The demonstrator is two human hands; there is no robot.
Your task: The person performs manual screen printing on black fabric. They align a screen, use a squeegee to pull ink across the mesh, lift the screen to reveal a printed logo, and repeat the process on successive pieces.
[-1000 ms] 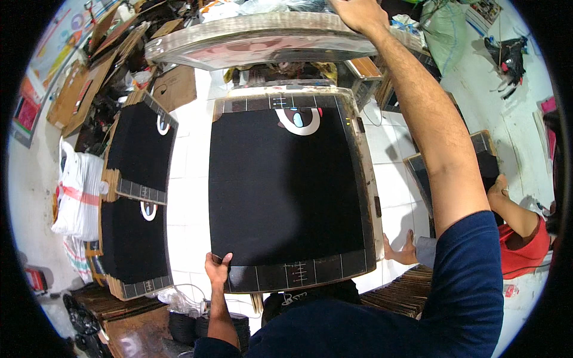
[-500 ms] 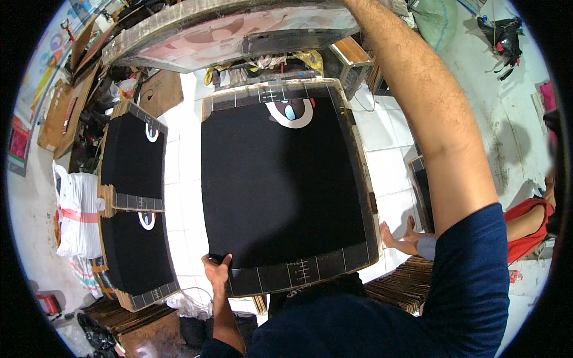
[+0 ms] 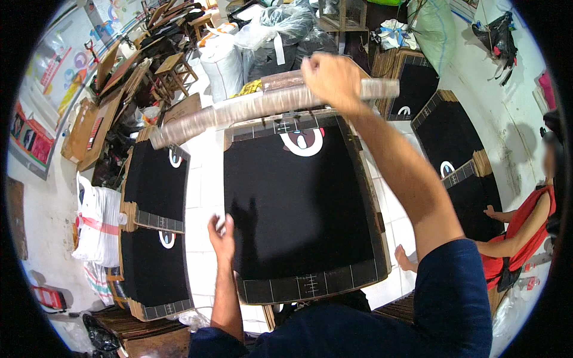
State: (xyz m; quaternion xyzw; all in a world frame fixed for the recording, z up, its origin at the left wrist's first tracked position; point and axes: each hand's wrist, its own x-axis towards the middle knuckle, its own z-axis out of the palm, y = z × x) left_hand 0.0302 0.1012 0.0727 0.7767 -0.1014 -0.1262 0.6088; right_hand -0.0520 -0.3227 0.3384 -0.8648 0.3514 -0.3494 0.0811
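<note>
Workshop, by every sign: one kind of work repeated around the room. Centre: ruled board (image 3: pixel 331 280) carrying black cloth (image 3: pixel 286 209), an eye-like print (image 3: pixel 304 142) at its top edge. More black-covered boards (image 3: pixel 154 185) with similar prints down the left side; right-hand boards (image 3: pixel 450 131) match them. Thick-edged panel (image 3: pixel 239 113), blurred, near the central board's far end. Storage and clutter along the top: white sack (image 3: pixel 221 74), plastic-wrapped bundles (image 3: pixel 280 30), pale green sack (image 3: pixel 434 36). Wooden stool (image 3: pixel 171 63) upper left; stack of thin boards (image 3: pixel 122 327) lower left. White tiled floor (image 3: pixel 205 203), scuffed wall (image 3: pixel 516 131) at right. Second person (image 3: pixel 520 227), in red, far right, beside the boards.
</note>
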